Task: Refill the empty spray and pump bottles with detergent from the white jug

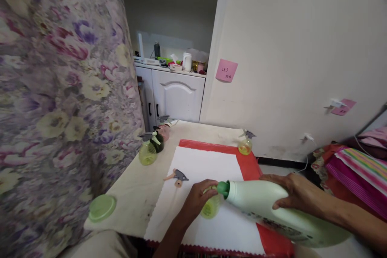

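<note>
My right hand (pixel 290 193) grips a large pale-green jug (pixel 256 201), tipped over to the left. Its green spout (pixel 223 188) meets the mouth of a small yellow-green spray bottle body (pixel 210 208). My left hand (pixel 199 195) is closed round the neck of that bottle, which stands on the white sheet; a little yellowish liquid seems to be in it. To the left on the sheet lies a detached spray head (pixel 178 177), grey with a pinkish collar. The exact fit of spout and bottle mouth is partly hidden by my fingers.
Several spray bottles stand at the table's left edge, a yellow-green one (pixel 147 153) nearest. Another spray bottle (pixel 245 147) with yellow liquid is at the back right. A green round lid (pixel 102 208) lies front left. A floral curtain (pixel 69 88) borders the left, a wall the back.
</note>
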{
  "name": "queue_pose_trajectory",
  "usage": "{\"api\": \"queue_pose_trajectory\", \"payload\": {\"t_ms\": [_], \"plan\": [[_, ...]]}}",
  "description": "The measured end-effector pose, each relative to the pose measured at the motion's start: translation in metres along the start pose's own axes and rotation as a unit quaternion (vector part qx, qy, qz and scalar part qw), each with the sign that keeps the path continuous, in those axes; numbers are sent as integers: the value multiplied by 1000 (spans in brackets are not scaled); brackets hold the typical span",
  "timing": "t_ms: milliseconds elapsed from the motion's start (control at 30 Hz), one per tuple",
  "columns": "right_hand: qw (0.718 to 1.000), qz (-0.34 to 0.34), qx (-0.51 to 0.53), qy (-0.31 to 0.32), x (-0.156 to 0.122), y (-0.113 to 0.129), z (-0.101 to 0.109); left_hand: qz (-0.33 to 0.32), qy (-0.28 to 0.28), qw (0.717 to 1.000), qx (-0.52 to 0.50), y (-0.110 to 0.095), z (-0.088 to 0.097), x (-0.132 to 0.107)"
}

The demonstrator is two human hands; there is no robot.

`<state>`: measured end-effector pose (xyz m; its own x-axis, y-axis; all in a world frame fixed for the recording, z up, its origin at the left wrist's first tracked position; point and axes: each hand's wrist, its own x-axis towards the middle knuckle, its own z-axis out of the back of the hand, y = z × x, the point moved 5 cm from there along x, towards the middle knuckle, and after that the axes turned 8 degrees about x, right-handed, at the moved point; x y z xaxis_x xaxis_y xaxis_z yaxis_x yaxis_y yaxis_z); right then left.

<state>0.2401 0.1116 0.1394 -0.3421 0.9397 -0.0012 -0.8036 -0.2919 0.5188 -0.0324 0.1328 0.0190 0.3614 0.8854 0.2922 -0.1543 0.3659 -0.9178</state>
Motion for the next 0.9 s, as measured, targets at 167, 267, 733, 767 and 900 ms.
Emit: {"api": "queue_pose_trajectory", "payload": {"t_ms": [167,267,733,767,900], "plan": [[995,14,-47,82,2,6,-3,-12,-5,1000,5,-4,1,0],[995,22,-32,92,2,13,-1,-15,-8,1000,8,-5,1,-1],[992,31,-49,115,1,20,0,-14,-4,1000,3,0,0,-1],[992,31,-52,115,1,20,0,-15,-3,1000,1,-1,0,-1],[991,32,-53,115,3,22,2,-15,-4,1000,-1,-3,0,-1]]}}
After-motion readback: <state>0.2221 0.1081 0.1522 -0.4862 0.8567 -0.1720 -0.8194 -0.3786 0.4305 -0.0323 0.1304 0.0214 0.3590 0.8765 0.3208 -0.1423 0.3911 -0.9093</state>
